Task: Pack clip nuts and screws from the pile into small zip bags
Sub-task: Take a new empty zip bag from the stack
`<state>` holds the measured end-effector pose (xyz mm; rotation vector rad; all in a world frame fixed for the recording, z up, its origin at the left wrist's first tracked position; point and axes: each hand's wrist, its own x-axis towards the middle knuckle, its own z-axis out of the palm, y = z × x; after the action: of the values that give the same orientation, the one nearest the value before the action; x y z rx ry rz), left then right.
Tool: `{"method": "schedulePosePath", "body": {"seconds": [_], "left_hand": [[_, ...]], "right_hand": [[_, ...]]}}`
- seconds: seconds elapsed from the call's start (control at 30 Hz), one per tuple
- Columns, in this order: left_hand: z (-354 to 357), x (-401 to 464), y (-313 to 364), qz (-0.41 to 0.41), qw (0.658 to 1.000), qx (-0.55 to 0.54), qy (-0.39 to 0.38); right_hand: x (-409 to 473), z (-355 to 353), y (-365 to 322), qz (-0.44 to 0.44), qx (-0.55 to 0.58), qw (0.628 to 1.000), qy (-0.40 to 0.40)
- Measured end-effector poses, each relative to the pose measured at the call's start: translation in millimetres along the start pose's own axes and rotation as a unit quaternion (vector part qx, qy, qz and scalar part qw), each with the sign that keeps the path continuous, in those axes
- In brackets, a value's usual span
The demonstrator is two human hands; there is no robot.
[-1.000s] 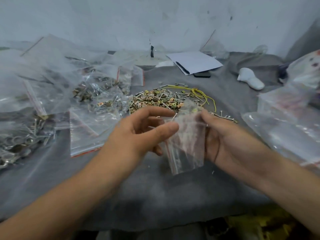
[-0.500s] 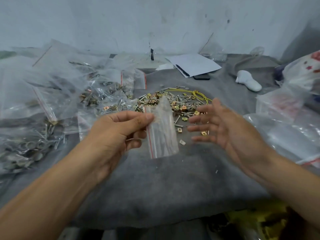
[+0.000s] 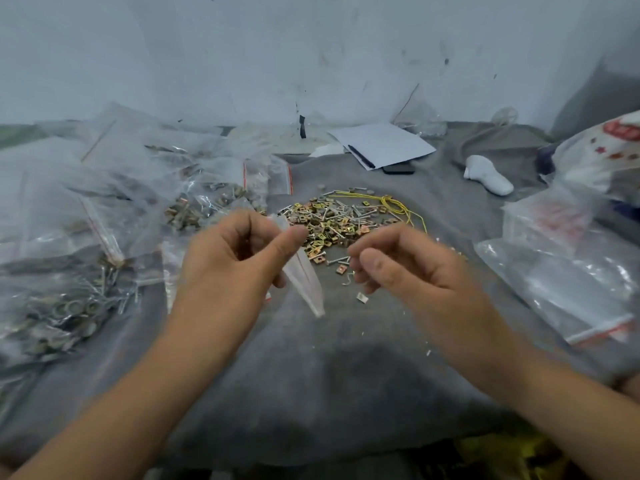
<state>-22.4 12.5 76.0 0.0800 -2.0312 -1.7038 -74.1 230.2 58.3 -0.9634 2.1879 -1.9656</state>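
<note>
One zip bag (edge-on), tip down-right

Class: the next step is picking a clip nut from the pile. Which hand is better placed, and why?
The right hand. It holds nothing and hangs beside the pile, with loose clip nuts just under its fingers. The left hand is busy pinching the small zip bag.

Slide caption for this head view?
Left hand pinches a small zip bag; right hand hovers near the hardware pile.
</note>
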Motion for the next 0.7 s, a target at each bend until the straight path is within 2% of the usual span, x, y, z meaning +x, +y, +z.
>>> {"method": "schedulePosePath", "body": {"seconds": [0.13,0.23,0.37,0.47,0.53,0.6,0.7], "left_hand": [[14.2,-2.3,-10.4,-0.022,0.997,-0.001,-0.075],[19.1,-3.1,-17.9,-0.081,0.991,-0.028,-0.102],[20.5,-0.6,-22.7,-0.128,0.986,-0.027,-0.099],[19.3,2.5,-21.7,-0.162,0.982,-0.046,-0.087],[17.1,2.5,-16.9,-0.176,0.980,-0.045,-0.080],[13.4,7.2,-14.4,-0.168,0.983,-0.030,-0.067],[8.2,15.9,-17.6,-0.149,0.984,-0.043,-0.090]], "right_hand": [[-3.4,11.7,12.9,0.033,-0.074,0.994,-0.069],[-7.3,18.4,19.2,0.030,-0.112,0.991,-0.063],[-8.1,20.0,21.6,0.012,-0.172,0.984,-0.048],[-3.6,15.2,22.3,0.000,-0.163,0.985,-0.052],[2.5,7.8,21.8,-0.005,-0.154,0.988,-0.028],[12.3,-4.2,22.8,0.007,-0.130,0.991,0.027],[17.5,-21.4,29.2,0.091,-0.085,0.989,0.074]]}}
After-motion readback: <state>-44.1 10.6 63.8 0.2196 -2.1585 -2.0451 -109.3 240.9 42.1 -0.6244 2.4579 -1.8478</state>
